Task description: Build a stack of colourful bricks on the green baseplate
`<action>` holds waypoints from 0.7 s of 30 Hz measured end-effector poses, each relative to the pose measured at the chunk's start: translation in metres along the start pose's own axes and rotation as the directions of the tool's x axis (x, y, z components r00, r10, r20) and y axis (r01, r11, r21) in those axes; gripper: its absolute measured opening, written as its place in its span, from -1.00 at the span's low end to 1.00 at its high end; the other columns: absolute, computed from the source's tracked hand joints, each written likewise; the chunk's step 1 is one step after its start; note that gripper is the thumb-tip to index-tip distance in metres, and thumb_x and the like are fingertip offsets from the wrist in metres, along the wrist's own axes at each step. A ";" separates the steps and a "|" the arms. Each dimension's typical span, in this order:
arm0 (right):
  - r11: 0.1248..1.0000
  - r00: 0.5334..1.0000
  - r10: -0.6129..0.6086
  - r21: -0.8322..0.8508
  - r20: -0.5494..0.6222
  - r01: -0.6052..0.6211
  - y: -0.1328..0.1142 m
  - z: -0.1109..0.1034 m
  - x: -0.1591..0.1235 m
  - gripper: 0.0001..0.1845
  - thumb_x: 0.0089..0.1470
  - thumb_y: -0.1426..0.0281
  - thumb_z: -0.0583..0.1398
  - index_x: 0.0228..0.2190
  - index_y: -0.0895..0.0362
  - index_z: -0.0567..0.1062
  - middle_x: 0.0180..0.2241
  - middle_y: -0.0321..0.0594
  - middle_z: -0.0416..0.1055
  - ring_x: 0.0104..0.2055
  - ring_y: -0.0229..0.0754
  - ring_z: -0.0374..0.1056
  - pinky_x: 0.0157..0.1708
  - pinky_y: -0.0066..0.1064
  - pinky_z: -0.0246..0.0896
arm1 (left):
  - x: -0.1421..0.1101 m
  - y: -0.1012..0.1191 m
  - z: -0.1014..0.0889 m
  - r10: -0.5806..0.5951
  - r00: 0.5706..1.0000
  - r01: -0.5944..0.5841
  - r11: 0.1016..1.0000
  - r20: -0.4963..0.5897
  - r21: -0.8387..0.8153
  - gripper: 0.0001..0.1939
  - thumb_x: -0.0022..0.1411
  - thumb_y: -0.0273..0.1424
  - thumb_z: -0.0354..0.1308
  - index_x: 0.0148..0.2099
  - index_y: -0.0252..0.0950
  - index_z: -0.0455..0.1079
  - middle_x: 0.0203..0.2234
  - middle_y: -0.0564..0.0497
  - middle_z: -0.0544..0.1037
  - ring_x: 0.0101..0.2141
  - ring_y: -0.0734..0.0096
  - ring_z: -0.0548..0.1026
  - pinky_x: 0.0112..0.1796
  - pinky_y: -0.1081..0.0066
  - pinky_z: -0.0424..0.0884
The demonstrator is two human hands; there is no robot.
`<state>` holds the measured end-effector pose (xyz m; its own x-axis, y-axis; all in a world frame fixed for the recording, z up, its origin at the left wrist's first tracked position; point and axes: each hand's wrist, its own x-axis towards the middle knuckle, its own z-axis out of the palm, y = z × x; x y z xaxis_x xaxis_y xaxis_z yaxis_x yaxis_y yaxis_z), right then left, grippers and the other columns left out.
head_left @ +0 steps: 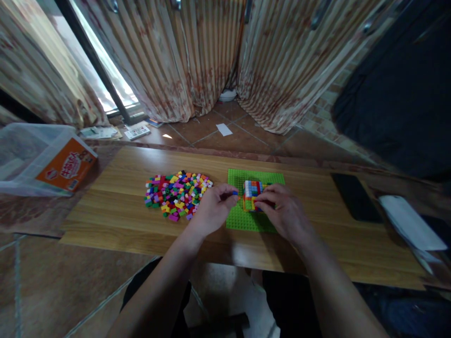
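A green baseplate lies on a low wooden table. On it stands a small multicoloured brick block. My right hand wraps the block's right side and holds it. Just left of the block, my left hand pinches a small blue brick between its fingertips. A heap of several loose coloured bricks lies on the table to the left of my left hand.
A black phone and a white paper lie at the table's right end. A clear plastic box with an orange label sits off the table's left. Curtains hang behind, over a tiled floor.
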<state>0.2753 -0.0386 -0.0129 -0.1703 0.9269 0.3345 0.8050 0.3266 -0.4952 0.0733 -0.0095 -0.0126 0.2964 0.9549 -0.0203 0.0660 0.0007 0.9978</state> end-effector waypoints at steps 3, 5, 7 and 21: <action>0.997 1.000 -0.022 -0.074 0.011 0.022 -0.002 0.002 0.000 -0.87 0.12 0.42 0.24 -0.45 0.06 0.59 -0.26 -0.16 0.45 -0.17 -0.04 0.37 -0.15 -0.15 0.29 | 0.000 -0.001 0.000 -0.006 1.000 0.006 1.000 -0.005 0.002 -0.94 0.11 -0.48 0.18 -0.32 -0.34 0.46 -0.48 0.06 0.49 -0.41 0.46 0.40 -0.33 0.43 0.29; 0.995 1.000 -0.026 -0.099 0.001 0.026 -0.003 0.003 0.001 -0.86 0.12 0.44 0.23 -0.45 0.07 0.58 -0.27 -0.15 0.46 -0.18 -0.04 0.38 -0.15 -0.14 0.30 | 0.000 -0.001 0.000 -0.009 1.000 0.009 1.000 -0.011 0.010 -0.94 0.10 -0.48 0.18 -0.32 -0.34 0.46 -0.47 0.06 0.49 -0.41 0.45 0.40 -0.33 0.42 0.29; 0.995 0.999 -0.034 -0.099 -0.009 0.033 -0.003 0.004 0.001 -0.85 0.13 0.46 0.22 -0.46 0.08 0.57 -0.27 -0.15 0.47 -0.18 -0.04 0.38 -0.14 -0.15 0.30 | 0.000 -0.002 0.000 -0.008 1.000 0.008 1.000 -0.015 0.014 -0.93 0.11 -0.48 0.18 -0.31 -0.33 0.46 -0.47 0.05 0.49 -0.41 0.44 0.40 -0.32 0.42 0.30; 1.000 1.000 0.005 0.026 -0.006 -0.005 -0.004 0.006 0.001 -0.82 0.13 0.45 0.19 -0.42 0.05 0.61 -0.23 -0.15 0.51 -0.14 -0.05 0.42 -0.08 -0.10 0.32 | 0.000 -0.004 0.000 0.020 1.000 -0.019 0.999 -0.017 0.049 -0.93 0.12 -0.48 0.17 -0.31 -0.32 0.47 -0.46 0.05 0.51 -0.40 0.44 0.42 -0.31 0.42 0.32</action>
<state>0.2684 -0.0380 -0.0152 -0.1626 0.9274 0.3368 0.7910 0.3265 -0.5174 0.0731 -0.0097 -0.0162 0.2818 0.9595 0.0007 0.1067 -0.0321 0.9938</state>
